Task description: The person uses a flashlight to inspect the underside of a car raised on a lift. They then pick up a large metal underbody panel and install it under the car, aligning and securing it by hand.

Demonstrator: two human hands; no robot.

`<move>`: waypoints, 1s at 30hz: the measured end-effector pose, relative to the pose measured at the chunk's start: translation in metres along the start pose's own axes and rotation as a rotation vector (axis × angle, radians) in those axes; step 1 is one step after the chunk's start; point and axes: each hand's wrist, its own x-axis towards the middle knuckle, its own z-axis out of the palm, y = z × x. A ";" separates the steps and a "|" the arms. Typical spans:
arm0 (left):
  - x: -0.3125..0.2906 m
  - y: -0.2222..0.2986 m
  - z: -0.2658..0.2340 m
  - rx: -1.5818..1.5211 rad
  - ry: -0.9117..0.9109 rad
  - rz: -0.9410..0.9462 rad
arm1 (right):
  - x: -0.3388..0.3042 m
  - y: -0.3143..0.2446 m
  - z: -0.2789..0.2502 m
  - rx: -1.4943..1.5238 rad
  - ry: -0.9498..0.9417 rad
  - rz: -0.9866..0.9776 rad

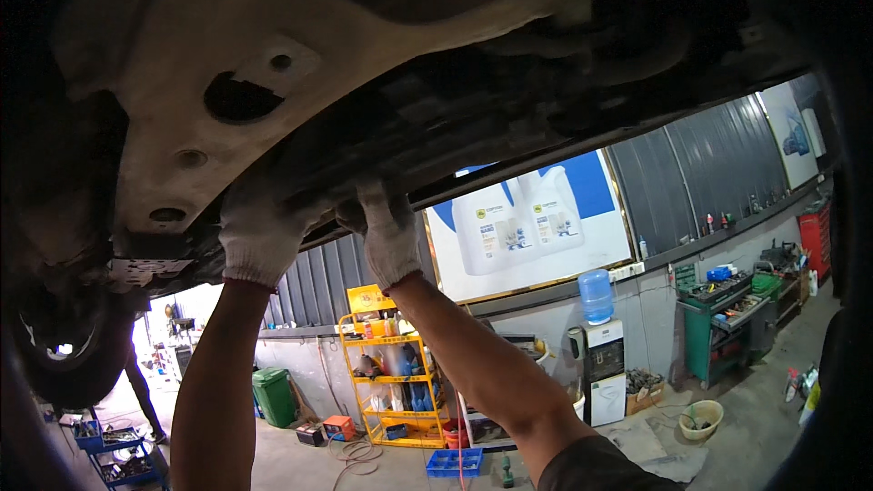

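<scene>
Overhead is the underside of a raised car, with a pale metal subframe (205, 36) and a dark lower panel (427, 123) beside it. Both my hands wear white knit gloves and reach up to that panel's edge. My left hand (262, 238) is against the panel near the subframe; its fingers are lost in shadow. To its right, my right hand (391, 238) has its fingers bent in at the panel edge, one pointing up. Something small and dark shows by these fingers, too dim to name. A car wheel (68, 355) hangs at the far left.
Beyond stand a yellow shelf rack (397, 391), a water dispenser (606, 373), a green tool cabinet (709, 336) and a green bin (274, 397). On the floor lie a blue tray (454, 463), a drill (506, 471), a hose (357, 464) and a basket (700, 420). A blue tool cart (123, 459) stands lower left.
</scene>
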 end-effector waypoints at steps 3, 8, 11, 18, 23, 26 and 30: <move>-0.006 -0.002 0.001 0.076 0.081 -0.010 | -0.003 -0.002 0.001 -0.117 0.022 0.038; -0.004 0.004 0.020 -0.090 0.068 -0.121 | 0.001 -0.023 -0.008 -0.348 -0.035 0.047; -0.006 0.003 0.026 0.010 0.176 -0.134 | 0.007 -0.022 -0.010 -0.397 -0.057 0.033; -0.011 0.004 0.034 0.062 0.321 -0.081 | 0.001 -0.033 -0.002 -0.300 -0.086 0.116; -0.009 0.019 0.038 0.104 0.416 -0.071 | 0.015 -0.028 -0.018 -0.330 -0.051 0.123; -0.003 0.023 0.052 -0.021 0.416 -0.036 | 0.012 -0.050 -0.022 -0.435 -0.065 -0.047; -0.007 0.029 0.036 0.058 0.471 -0.062 | 0.017 -0.078 -0.033 -0.749 -0.318 0.170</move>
